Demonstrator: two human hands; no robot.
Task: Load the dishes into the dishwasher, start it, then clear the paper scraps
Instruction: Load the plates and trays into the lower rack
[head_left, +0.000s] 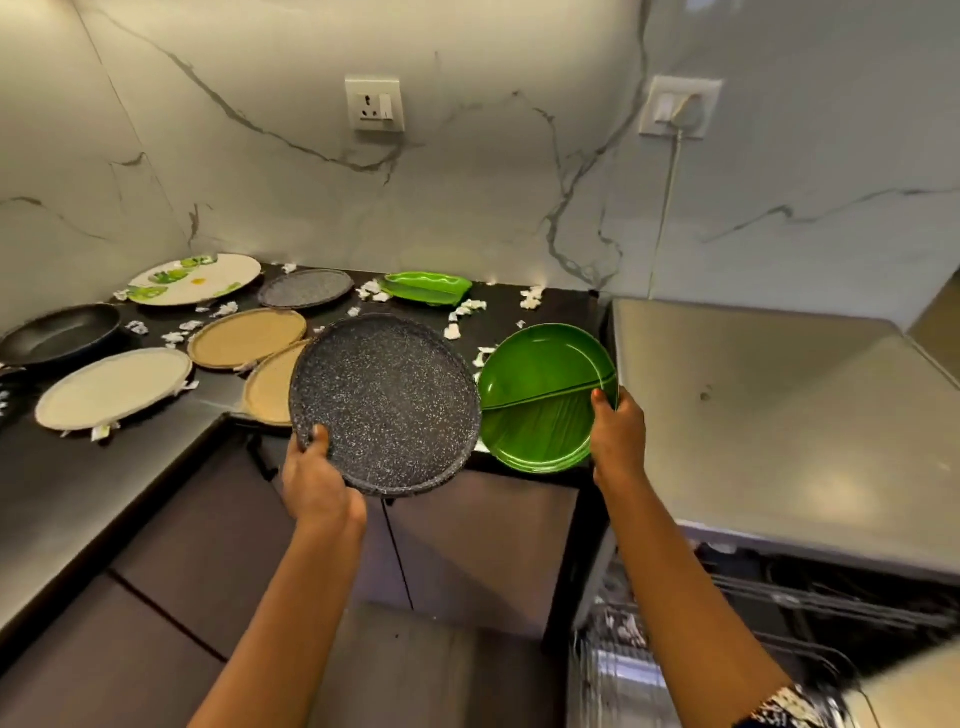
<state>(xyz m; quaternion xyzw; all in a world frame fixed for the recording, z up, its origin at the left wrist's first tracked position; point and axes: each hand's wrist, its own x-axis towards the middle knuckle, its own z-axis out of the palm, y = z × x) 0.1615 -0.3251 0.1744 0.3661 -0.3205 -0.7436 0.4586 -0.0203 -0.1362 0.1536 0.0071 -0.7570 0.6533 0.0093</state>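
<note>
- Fingers of the left hand clamp the near-left rim of a speckled plate, thumb on top, the rest hidden beneath; the plate is lifted off the counter and tilted toward the camera.
- Right hand pinches the right rim of a green plate, thumb on its upper face, other fingers behind it; this plate is also tilted, its left edge tucked just behind the speckled one.
- Beyond the left fingers, two tan plates lie on the counter, the nearer partly hidden by the speckled plate.
- Farther left of them sit a pale plate and a black pan.
- Past those, toward the wall, lie a white plate with green and yellow smears and a second speckled plate.
- Beyond the gap between both hands, a green tray rests near the wall.
- Paper scraps are strewn across the counter among the dishes, some just beyond the green plate.
- Right of the right fingers stands the dishwasher, its steel top bare; below the right forearm its door is open and a wire rack shows.
- Two sockets sit on the marble wall, the right one with a cable plugged in.
</note>
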